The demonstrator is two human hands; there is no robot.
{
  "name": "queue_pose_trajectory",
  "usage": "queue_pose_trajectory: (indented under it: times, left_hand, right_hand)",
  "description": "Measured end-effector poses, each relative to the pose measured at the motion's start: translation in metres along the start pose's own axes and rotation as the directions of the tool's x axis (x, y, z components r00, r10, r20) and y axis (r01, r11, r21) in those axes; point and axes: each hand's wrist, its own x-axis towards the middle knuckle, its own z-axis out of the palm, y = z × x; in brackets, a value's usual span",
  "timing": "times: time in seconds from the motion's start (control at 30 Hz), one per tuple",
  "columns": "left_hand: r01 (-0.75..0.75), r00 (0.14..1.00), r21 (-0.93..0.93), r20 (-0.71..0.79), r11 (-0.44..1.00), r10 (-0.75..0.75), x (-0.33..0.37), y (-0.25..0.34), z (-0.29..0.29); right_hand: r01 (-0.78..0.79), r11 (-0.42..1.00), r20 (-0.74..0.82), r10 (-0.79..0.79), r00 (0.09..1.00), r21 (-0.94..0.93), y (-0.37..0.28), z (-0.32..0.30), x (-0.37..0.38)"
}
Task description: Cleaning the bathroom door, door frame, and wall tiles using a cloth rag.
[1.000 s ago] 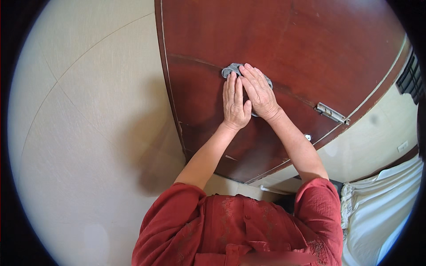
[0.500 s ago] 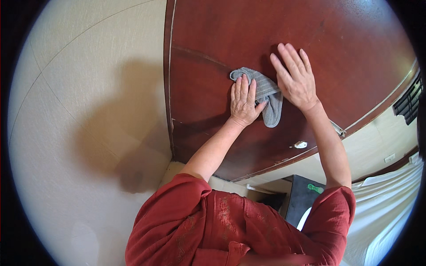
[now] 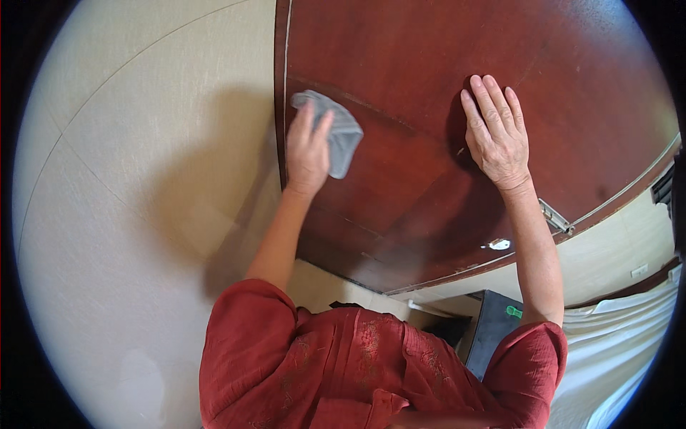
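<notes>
A grey striped cloth (image 3: 346,137) lies against a dark red wooden door (image 3: 407,171), close to its left edge. My left hand (image 3: 308,159) presses on the cloth, its fingers slightly blurred and the thumb side hidden. The cloth's loose part hangs out to the right of my fingers. Further right, my right hand (image 3: 499,139) rests with its palm toward the door, fingers stretched out and nothing in them. Its shadow falls on the wood to the left.
A pale tiled wall (image 3: 143,179) meets the door on the left. Metal hardware (image 3: 554,216) sits at the door's right edge, near a white patch (image 3: 499,244). Lower right stand a dark box (image 3: 493,325) with a green item (image 3: 514,312) and a white curtain (image 3: 614,336).
My left hand has swept left with the cloth, from the door's middle to near its left edge. My right hand has shifted slightly right and down.
</notes>
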Motion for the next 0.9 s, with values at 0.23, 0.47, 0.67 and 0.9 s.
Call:
queue_pose_trajectory:
  times: [0.23,0.47,0.67,0.9]
  left_hand:
    - [0.53,0.753,-0.487,-0.105,0.694,-0.649,0.011,0.011,0.023]
    - [0.364,0.931,-0.159,0.03,0.918,-0.364,-0.081,0.081,0.069]
    - [0.224,0.973,-0.029,-0.041,0.974,-0.225,-0.083,0.026,0.062]
    - [0.401,0.878,-0.108,-0.239,0.91,-0.415,-0.053,-0.002,0.066]
  right_hand:
    - [-0.017,1.0,-0.011,0.017,1.0,-0.005,-0.001,0.005,0.0]
    - [-0.017,0.999,-0.019,0.017,1.0,-0.028,-0.002,0.003,0.001]
    - [-0.022,0.999,0.001,0.022,1.0,-0.026,-0.002,0.001,-0.001]
    - [-0.029,0.999,-0.005,0.029,1.0,-0.043,0.0,0.006,-0.002]
